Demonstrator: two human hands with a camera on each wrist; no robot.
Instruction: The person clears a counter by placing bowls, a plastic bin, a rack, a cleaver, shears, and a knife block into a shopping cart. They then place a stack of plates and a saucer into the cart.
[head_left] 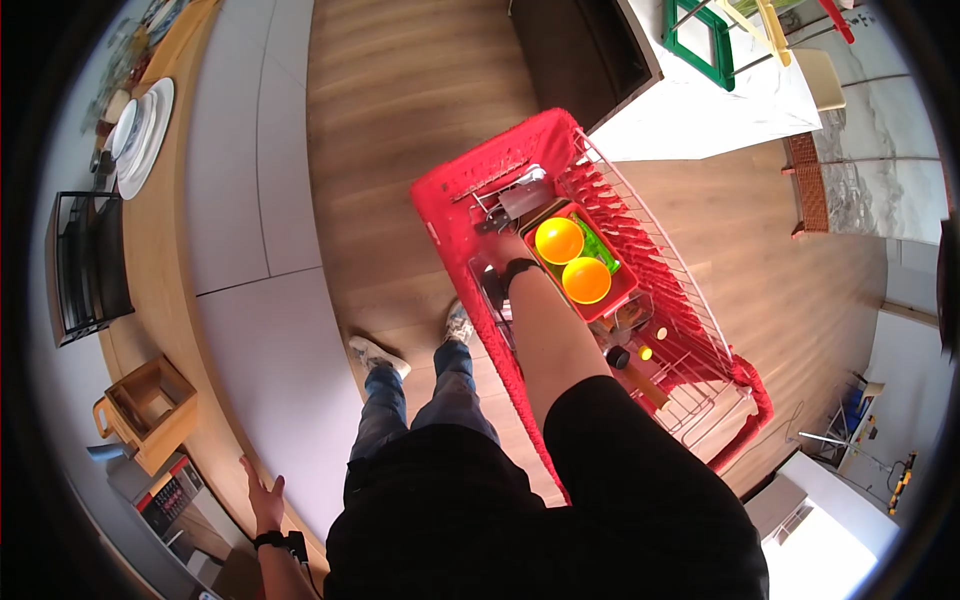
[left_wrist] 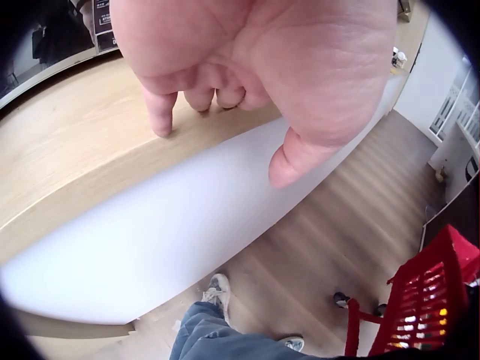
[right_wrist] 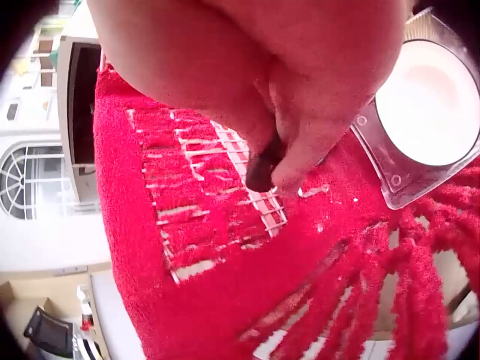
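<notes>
In the head view my right hand (head_left: 498, 246) reaches down into a red shopping cart (head_left: 458, 232). Its thumb and fingers pinch a dark handle (right_wrist: 262, 171), seen in the right wrist view. Just beyond the fingers in the head view lies a broad metal blade (head_left: 526, 198), like a cleaver's. Two orange bowls (head_left: 559, 241) and a green packet (head_left: 597, 243) sit in a red bin beside my wrist. A clear plastic box with a white round piece (right_wrist: 427, 101) is next to the hand. My left hand (left_wrist: 255, 60) is held at the edge of the wooden counter (left_wrist: 82, 142), fingers loose and holding nothing.
Bottles with a black cap (head_left: 617, 357) and a yellow cap (head_left: 645, 353) lie lower in the cart. Along the counter stand white plates (head_left: 150, 140), a black rack (head_left: 88, 265) and a wooden box (head_left: 150, 405). A white table (head_left: 690, 125) stands beyond the cart.
</notes>
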